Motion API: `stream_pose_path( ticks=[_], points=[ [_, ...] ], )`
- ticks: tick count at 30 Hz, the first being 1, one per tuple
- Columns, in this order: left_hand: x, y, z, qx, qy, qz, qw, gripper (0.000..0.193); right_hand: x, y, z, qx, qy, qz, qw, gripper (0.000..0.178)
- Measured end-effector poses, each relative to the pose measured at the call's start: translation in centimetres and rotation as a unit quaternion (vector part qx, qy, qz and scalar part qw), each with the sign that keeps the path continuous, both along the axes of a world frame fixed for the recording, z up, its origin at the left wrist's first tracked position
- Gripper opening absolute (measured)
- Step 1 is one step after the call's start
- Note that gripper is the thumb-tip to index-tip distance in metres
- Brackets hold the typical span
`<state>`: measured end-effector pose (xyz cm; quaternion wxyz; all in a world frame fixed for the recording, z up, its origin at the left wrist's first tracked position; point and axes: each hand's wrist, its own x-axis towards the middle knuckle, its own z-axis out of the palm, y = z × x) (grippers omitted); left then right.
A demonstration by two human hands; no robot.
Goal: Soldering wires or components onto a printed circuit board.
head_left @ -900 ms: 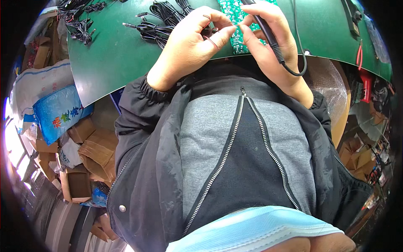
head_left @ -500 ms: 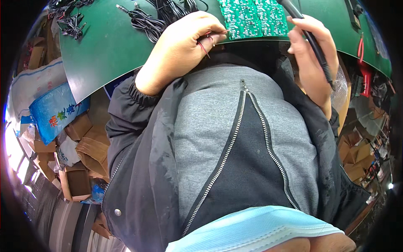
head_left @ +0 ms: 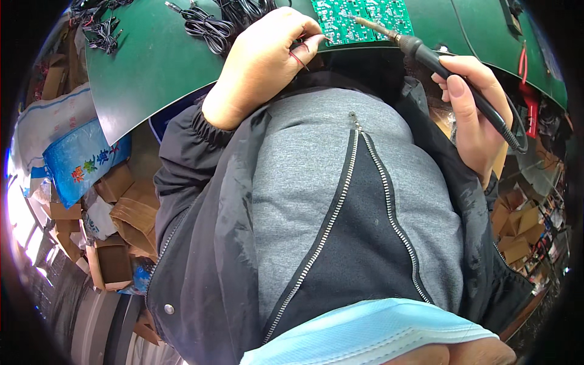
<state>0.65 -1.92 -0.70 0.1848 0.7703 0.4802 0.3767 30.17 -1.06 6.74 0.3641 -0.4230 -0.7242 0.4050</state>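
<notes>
Iron point(head_left: 427, 58) in one hand, wires point(head_left: 297, 59) in the other, close by the board point(head_left: 340, 27)

The right hand point(head_left: 477, 115) is wrapped round the iron's smooth black handle, and the slim, brownish shaft slants up and left over the board; I can't tell whether its tip touches. The left hand point(head_left: 271, 55) is closed in a pinch on thin red wires just beside the board's near left corner, the fingers hiding part of them. The board is flat and green, speckled with small pale parts, and lies on the bench point(head_left: 152, 73) at its near edge.

Left of it sit cables point(head_left: 210, 30), black and glossy, coiled in bundles, with another heap farther left. The bench top is dark green, smooth, with a faint sheen. The person wears a creased black jacket point(head_left: 207, 201), a heathered grey top point(head_left: 292, 182) with metal-toothed zips point(head_left: 348, 170), and a pale blue mask point(head_left: 371, 328).

Down on the left, open cardboard boxes point(head_left: 114, 264) crowd below a white sack point(head_left: 64, 115) and a crinkled blue bag point(head_left: 88, 158); more cardboard point(head_left: 517, 225) piles up on the right.

As for writing, the bag bears a row of coloured characters, and the sack has faint marks I can't make out.
</notes>
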Motion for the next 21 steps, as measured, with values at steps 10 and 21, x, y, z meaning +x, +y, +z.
stream_pose_path(
  ticks=[10,21],
  points=[
    [1.1,-0.3,0.4,-0.066,-0.01,0.065,0.996,0.011,-1.1,-0.1,-0.3,0.014,-0.018,0.05,0.999,0.016],
    [1.0,-0.3,0.2,-0.072,-0.008,0.064,0.995,0.013,-1.8,0.1,-0.4,0.026,-0.021,0.058,0.998,0.016]
  ],
)
